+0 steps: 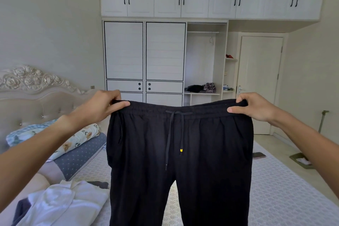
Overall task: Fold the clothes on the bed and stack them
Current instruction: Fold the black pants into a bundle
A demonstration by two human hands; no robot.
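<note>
A pair of black drawstring trousers (211, 152) hangs upright in the air over the bed (284, 198), waistband on top, both legs running down out of view. My left hand (104, 106) pinches the waistband's left corner. My right hand (255, 105) pinches its right corner. The waistband is stretched flat between them. A crumpled white garment (73, 202) lies on the bed at the lower left, with a dark piece of clothing (23, 209) partly under it.
Rolled bedding and pillows (80, 143) lie by the carved headboard (31, 86) at left. A white wardrobe (165, 57) fills the far wall, with a closed door (260, 82) to its right. A phone (259, 155) lies near the bed's right edge.
</note>
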